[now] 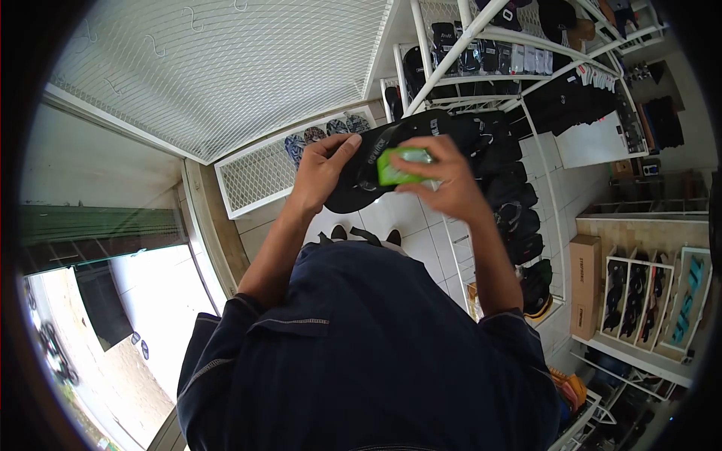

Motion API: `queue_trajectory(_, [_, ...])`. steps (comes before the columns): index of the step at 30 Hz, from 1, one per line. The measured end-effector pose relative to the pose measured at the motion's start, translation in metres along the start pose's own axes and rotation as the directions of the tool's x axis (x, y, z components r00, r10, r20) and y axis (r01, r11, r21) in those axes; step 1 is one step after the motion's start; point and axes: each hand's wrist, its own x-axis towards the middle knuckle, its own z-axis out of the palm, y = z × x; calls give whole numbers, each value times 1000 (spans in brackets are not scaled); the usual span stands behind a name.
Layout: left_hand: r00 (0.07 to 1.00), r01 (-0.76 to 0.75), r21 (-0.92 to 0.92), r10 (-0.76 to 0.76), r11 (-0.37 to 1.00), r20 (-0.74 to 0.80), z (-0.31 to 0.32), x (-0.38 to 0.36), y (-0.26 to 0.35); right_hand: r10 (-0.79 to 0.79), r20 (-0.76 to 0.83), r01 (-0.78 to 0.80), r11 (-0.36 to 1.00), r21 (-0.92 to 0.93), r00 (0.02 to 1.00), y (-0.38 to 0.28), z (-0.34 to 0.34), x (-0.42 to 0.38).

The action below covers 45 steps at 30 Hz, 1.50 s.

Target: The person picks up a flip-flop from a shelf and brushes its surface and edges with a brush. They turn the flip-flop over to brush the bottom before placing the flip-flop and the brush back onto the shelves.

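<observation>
My left hand [325, 169] grips the near edge of a black cap [353, 188], thumb on top and fingers curled beneath. Pale lettering runs over the cap's dark surface. A bright green block [391, 168] with a paler, shiny face lies over the cap's right part in this view. Around that block close the fingers of my right hand [445, 177], which are smeared by motion. The exact kind of the green block is blurred.
Black caps [511, 192] hang in a column on a white rack at right. White mesh panels [248, 68] with hooks stand ahead, above a low mesh shelf [252, 177] with patterned flip-flops [313, 135]. A cardboard box [585, 286] stands right; a doorway opens left.
</observation>
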Motion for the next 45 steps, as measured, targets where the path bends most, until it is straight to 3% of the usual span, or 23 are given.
queue_trajectory(2, [1000,-14,20,14,1000,-17,-1,0,-2,16,-24,-15,1000,26,1000,1,5,-1])
queue_trajectory(4, [999,-24,32,25,999,-34,-2,-3,-2,157,-147,-150,987,53,977,40,-6,-10])
queue_trajectory(6, [1000,14,-95,-15,995,-6,-2,-4,1,174,-222,-175,984,18,959,62,-16,-17])
queue_trajectory(8, [1000,-5,-133,3,991,-15,1,-3,-2,279,-398,-264,960,95,874,60,-23,-16])
queue_trajectory(12, [994,-111,-156,111,982,-4,5,-2,-11,207,-535,-309,945,-108,819,29,-19,-3])
queue_trajectory(16, [990,-138,-161,141,977,5,10,-6,-11,259,-581,-376,923,-87,772,37,-12,1])
queue_trajectory(17, [990,-129,-192,138,973,36,10,-7,-11,449,-597,-330,894,304,665,38,-10,5])
queue_trajectory(18, [988,-118,-222,136,968,68,11,-7,-12,630,-528,-213,733,645,569,41,-10,7])
queue_trajectory(20, [984,-131,-206,153,970,91,13,-9,-15,663,-509,-286,721,631,549,50,-5,4])
queue_trajectory(22, [979,-146,-188,169,971,111,14,-8,-16,725,-399,-185,580,793,561,47,0,6])
queue_trajectory(23, [984,-90,-146,111,985,137,14,-8,-16,769,-255,-46,347,937,586,46,-5,8])
queue_trajectory(25, [986,-35,-101,51,994,161,14,-10,-16,766,-272,-26,353,935,583,51,-3,7])
queue_trajectory(28, [930,-333,179,291,926,225,19,-12,-5,763,-327,-6,397,918,558,49,1,14])
queue_trajectory(29, [930,-333,179,290,926,225,24,-15,1,767,-358,-11,429,903,532,47,2,16])
queue_trajectory(31, [869,-481,627,427,613,249,37,-21,18,764,-338,-6,408,913,550,44,-1,17])
queue_trajectory(33, [864,-483,665,431,569,259,37,-18,18,759,-322,5,387,922,566,41,-4,20])
queue_trajectory(36, [861,-492,665,430,562,273,33,-8,9,732,-337,11,410,912,592,34,-5,22])
queue_trajectory(38, [862,-495,633,428,595,272,32,-7,7,669,-476,-136,649,749,571,33,-2,23])
queue_trajectory(39, [903,-427,575,361,698,232,33,-9,8,669,-475,-137,649,748,572,34,0,22])
queue_trajectory(41, [938,-347,508,284,789,199,35,-8,4,361,-674,-245,933,265,644,39,4,20])
queue_trajectory(42, [935,-354,459,327,815,141,36,-7,0,364,-673,-248,932,266,644,38,5,18])
queue_trajectory(44, [928,-362,408,363,838,77,37,-6,-3,168,-601,-278,956,-94,781,32,4,11])
queue_trajectory(45, [945,-316,328,325,890,29,38,-7,4,155,-586,-258,961,-96,796,23,8,12])
